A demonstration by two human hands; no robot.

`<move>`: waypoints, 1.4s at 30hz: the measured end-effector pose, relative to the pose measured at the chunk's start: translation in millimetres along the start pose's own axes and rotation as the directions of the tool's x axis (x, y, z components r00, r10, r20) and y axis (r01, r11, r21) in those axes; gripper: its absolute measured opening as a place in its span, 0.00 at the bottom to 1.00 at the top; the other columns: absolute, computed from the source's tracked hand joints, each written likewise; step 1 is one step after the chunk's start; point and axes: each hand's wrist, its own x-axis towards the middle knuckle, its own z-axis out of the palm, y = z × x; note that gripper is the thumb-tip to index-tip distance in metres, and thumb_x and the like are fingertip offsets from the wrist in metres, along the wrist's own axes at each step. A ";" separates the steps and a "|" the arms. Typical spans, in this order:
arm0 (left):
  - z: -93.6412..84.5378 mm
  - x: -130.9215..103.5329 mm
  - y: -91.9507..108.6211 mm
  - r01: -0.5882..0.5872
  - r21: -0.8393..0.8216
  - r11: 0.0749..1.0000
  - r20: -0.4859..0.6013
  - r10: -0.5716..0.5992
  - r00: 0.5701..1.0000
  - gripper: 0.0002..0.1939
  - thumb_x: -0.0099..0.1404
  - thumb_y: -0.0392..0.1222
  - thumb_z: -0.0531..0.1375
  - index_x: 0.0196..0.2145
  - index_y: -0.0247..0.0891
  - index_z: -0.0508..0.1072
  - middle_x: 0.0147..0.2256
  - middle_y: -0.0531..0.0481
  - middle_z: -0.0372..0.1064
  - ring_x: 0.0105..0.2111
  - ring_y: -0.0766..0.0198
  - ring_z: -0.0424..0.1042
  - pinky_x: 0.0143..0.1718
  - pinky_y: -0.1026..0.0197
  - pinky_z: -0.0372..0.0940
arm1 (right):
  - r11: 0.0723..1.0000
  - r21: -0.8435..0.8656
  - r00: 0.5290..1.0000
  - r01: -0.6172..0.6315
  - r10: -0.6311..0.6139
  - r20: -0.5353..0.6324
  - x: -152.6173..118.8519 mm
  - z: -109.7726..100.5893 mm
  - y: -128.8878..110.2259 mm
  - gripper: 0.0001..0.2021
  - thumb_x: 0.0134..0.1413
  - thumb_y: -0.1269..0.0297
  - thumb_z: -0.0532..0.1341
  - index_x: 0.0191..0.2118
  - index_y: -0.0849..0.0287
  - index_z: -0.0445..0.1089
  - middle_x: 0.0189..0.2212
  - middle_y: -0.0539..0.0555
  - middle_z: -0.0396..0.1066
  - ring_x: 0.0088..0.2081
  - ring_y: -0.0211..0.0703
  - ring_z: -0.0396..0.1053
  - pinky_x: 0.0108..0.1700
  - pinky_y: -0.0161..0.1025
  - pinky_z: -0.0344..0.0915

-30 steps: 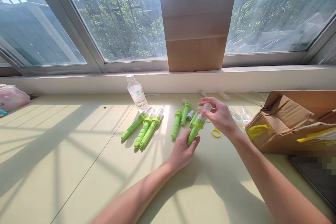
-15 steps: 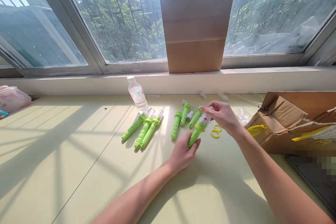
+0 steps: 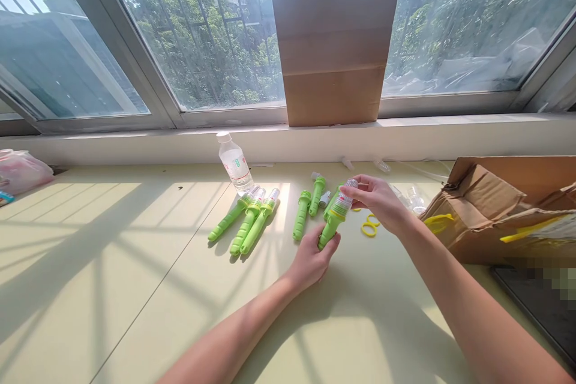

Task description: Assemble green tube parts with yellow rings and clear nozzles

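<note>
My left hand (image 3: 312, 257) is wrapped round the lower handle of a green tube (image 3: 330, 230), which is tilted up to the right. At its top, a clear ribbed cap with a red mark is pinched between the fingers of my right hand (image 3: 375, 197). Three green tubes with clear caps (image 3: 246, 229) lie side by side to the left. Nearer my hands are a green tube (image 3: 301, 216) and another one (image 3: 317, 197) without clear caps, and one more partly hidden behind the held tube. Yellow rings (image 3: 369, 228) lie below my right hand.
A clear bottle with a white lid (image 3: 235, 163) stands behind the capped tubes. An open cardboard box (image 3: 495, 192) is at the right, with a dark flat object (image 3: 535, 306) in front. Clear plastic pieces (image 3: 414, 198) lie beside the box. A pink bag (image 3: 24, 169) sits far left.
Both hands and the held green tube have shifted slightly left. The tube stands a little steeper, and more of the yellow rings shows.
</note>
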 end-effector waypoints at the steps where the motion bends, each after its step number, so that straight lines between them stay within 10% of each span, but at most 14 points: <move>1: -1.2 0.3 0.8 0.047 -0.029 0.998 0.035 -0.046 0.998 0.20 0.67 0.61 0.58 0.32 0.41 0.63 0.18 0.60 0.52 0.13 0.72 0.53 0.16 0.65 0.50 | 1.000 -0.001 1.000 -0.008 0.008 -0.013 0.3 0.2 0.3 0.18 0.44 0.51 0.74 0.32 0.58 0.72 0.29 0.52 0.77 0.32 0.42 0.75 0.36 0.39 0.71; 9: -11.2 0.1 8.7 0.447 -0.368 0.815 0.472 -0.250 0.845 0.29 0.63 0.72 0.55 0.31 0.41 0.62 0.17 0.63 0.46 0.12 0.74 0.39 0.10 0.67 0.36 | 0.937 0.349 0.987 0.009 -0.063 0.146 2.8 4.5 10.7 0.14 0.46 0.56 0.74 0.35 0.55 0.73 0.39 0.54 0.79 0.41 0.47 0.76 0.46 0.43 0.71; 21: 14.2 -11.5 8.6 0.314 -0.251 0.916 0.198 -0.269 0.943 0.27 0.64 0.67 0.59 0.26 0.43 0.55 0.14 0.63 0.48 0.08 0.74 0.48 0.10 0.65 0.41 | 0.941 0.337 0.999 0.043 -0.046 -0.002 -4.1 19.0 5.3 0.12 0.50 0.56 0.72 0.32 0.57 0.73 0.21 0.47 0.71 0.25 0.39 0.71 0.30 0.35 0.68; 28: -2.6 -14.1 16.2 0.613 -0.380 0.692 0.670 -0.250 0.698 0.29 0.63 0.73 0.53 0.30 0.41 0.58 0.13 0.66 0.44 0.08 0.76 0.41 0.13 0.66 0.39 | 0.746 0.655 0.970 -0.120 -0.052 0.238 -8.7 8.0 0.9 0.15 0.46 0.56 0.74 0.23 0.57 0.70 0.23 0.47 0.72 0.26 0.37 0.70 0.31 0.35 0.70; 32: 5.0 -13.0 14.8 0.516 -0.328 0.791 0.534 -0.295 0.792 0.29 0.63 0.72 0.55 0.28 0.42 0.58 0.14 0.65 0.45 0.09 0.75 0.42 0.10 0.65 0.36 | 0.698 0.696 0.975 -0.169 0.018 0.219 -3.8 11.0 7.7 0.25 0.51 0.59 0.70 0.15 0.57 0.56 0.11 0.42 0.52 0.15 0.31 0.53 0.22 0.32 0.62; 36: 21.9 -16.8 11.5 0.372 -0.183 0.910 0.229 -0.329 0.916 0.26 0.64 0.67 0.57 0.27 0.43 0.56 0.13 0.65 0.47 0.08 0.73 0.47 0.10 0.65 0.42 | 0.750 0.652 0.970 -0.110 0.225 -0.094 -3.2 23.2 7.8 0.22 0.52 0.65 0.67 0.16 0.56 0.55 0.11 0.42 0.49 0.15 0.32 0.51 0.20 0.34 0.60; 39: 26.3 -19.8 11.1 0.332 -0.151 0.931 0.151 -0.310 0.939 0.25 0.63 0.66 0.58 0.29 0.42 0.57 0.13 0.65 0.49 0.08 0.72 0.50 0.10 0.65 0.43 | 0.817 0.571 0.952 -0.079 0.231 -0.199 -7.5 27.7 2.5 0.22 0.53 0.62 0.67 0.16 0.56 0.57 0.12 0.43 0.52 0.16 0.33 0.52 0.21 0.35 0.62; 42: 16.7 -18.8 15.1 0.393 -0.264 0.881 0.298 -0.313 0.902 0.28 0.62 0.69 0.58 0.27 0.43 0.55 0.13 0.65 0.46 0.08 0.74 0.45 0.10 0.66 0.41 | 0.816 0.571 0.994 -0.093 0.109 0.005 -11.1 23.3 -3.4 0.20 0.52 0.58 0.69 0.17 0.57 0.61 0.15 0.46 0.58 0.19 0.34 0.59 0.25 0.35 0.65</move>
